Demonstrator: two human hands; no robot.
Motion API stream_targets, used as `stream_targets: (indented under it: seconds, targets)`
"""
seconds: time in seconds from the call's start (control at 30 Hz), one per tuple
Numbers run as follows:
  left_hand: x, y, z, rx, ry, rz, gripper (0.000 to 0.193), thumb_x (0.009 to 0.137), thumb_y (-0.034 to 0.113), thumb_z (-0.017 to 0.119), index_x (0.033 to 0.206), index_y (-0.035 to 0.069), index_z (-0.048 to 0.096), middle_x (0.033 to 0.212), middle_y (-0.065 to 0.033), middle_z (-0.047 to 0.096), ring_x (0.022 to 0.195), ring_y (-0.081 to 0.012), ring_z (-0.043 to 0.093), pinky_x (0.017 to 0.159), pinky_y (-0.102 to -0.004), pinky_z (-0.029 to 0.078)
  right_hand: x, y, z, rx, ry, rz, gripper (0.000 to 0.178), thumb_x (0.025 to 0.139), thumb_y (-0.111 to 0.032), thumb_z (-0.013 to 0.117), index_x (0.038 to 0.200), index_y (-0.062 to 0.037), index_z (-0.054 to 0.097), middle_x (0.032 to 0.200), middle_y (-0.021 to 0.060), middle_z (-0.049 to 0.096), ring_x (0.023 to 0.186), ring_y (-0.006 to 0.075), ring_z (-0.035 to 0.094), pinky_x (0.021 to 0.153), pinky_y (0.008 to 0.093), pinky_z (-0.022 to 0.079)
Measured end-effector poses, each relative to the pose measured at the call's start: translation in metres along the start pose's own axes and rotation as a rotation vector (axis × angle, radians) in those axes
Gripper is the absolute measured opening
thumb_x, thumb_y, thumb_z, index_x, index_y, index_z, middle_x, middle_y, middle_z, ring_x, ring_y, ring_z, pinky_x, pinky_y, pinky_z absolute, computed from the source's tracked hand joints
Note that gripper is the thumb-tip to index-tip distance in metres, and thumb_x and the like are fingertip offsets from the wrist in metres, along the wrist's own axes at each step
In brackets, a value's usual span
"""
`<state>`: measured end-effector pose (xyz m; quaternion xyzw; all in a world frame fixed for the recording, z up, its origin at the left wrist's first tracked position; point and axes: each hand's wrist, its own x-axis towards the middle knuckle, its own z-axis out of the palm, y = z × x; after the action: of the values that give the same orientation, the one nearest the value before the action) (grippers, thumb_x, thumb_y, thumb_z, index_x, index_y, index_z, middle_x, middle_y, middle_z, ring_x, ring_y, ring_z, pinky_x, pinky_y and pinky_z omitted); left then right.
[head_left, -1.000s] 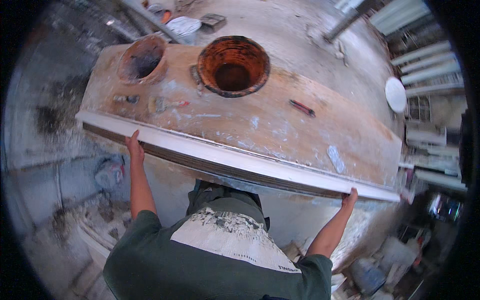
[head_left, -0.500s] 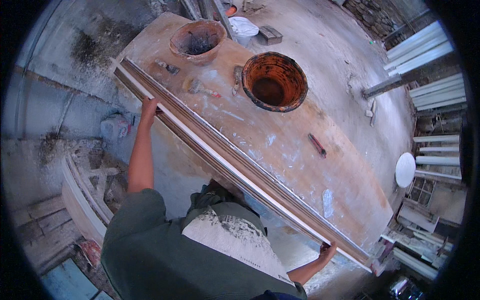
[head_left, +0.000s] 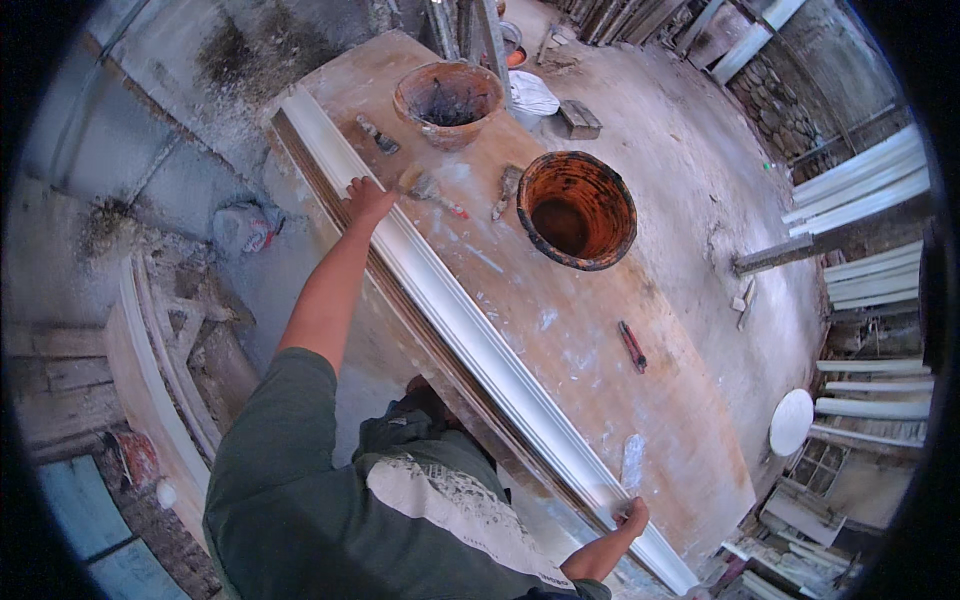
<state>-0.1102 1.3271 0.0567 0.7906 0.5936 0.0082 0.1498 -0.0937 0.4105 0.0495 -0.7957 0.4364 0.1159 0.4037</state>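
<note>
while both of my hands are spread wide along the long white moulding (head_left: 470, 330), i judge the step in hand to be handling that strip where it lies along the near edge of the counter (head_left: 600, 350). my left hand (head_left: 368, 198) rests on the moulding's far end, fingers curled over its top, closed on it as far as i can see; my right hand (head_left: 630, 517) grips the near end, fingers wrapped round the edge. any next move, i reckon, calls for both ends moving together and level, since a strip this long would likely flex or snap if one end led. beyond the moulding, on the counter, sit a rusty orange bucket (head_left: 577, 208), a smaller clay-coloured bowl (head_left: 448, 100), a brush (head_left: 432, 190) just beside my left hand, and a red-handled tool (head_left: 632, 346). hard to tell: whether the moulding is lifted clear of the counter or lying on the dark timber under it, for my torso hides the near side. my right wrist is cut off by the lower rim, and the fisheye bends the strip, so its straightness cannot be judged.
</note>
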Motion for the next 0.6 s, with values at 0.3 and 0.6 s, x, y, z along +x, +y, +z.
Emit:
stream_targets:
  seconds: [0.3,0.6]
  targets:
    - [-0.04,-0.092,0.044,-0.037,0.025,0.509,0.067,0.089,0.048,0.057,0.14,0.008,0.041,0.151,-0.0129,0.03,0.141,-0.0381,0.021,0.115,-0.0511,0.018,-0.034,-0.039,0.021,-0.653,0.179,-0.078,0.062,0.093,-0.049,0.04,0.087,0.0056,0.069,0.081,0.0203,0.069,0.06,0.0338,0.067,0.059,0.048,0.054]
    - [-0.018,-0.12,-0.015,-0.088,-0.022,0.603,0.045,0.091,0.044,0.057,0.13,0.022,0.053,0.15,-0.005,0.031,0.144,-0.0347,0.013,0.116,-0.0556,0.004,-0.258,-0.208,0.305,-0.539,-0.429,-0.913,0.041,0.09,-0.038,0.061,0.093,0.0037,0.065,0.083,0.0211,0.067,0.077,0.0315,0.066,0.07,0.0431,0.05]
